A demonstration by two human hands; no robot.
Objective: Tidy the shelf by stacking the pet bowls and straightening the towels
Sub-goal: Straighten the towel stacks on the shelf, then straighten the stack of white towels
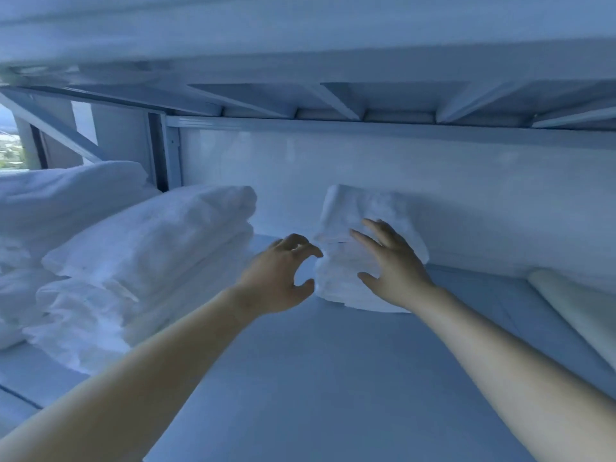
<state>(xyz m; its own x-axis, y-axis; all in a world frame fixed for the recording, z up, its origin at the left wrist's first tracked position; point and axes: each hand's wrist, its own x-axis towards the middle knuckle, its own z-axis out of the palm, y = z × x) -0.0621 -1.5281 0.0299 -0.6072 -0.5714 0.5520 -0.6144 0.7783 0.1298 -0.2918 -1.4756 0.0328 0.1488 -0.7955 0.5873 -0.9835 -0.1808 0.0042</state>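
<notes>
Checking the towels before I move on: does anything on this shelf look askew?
Yes. The small towel stack by the back wall twists, its layers misaligned. The big towel pile at left sags, edges ragged.

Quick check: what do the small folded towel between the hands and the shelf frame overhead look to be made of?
Small folded towel: white terry cotton by its look, with a matte, fuzzy nap and soft folds. Shelf frame: likely painted metal, going by its smooth pale finish, thin straight rails and braces; the blur leaves this open.
</notes>
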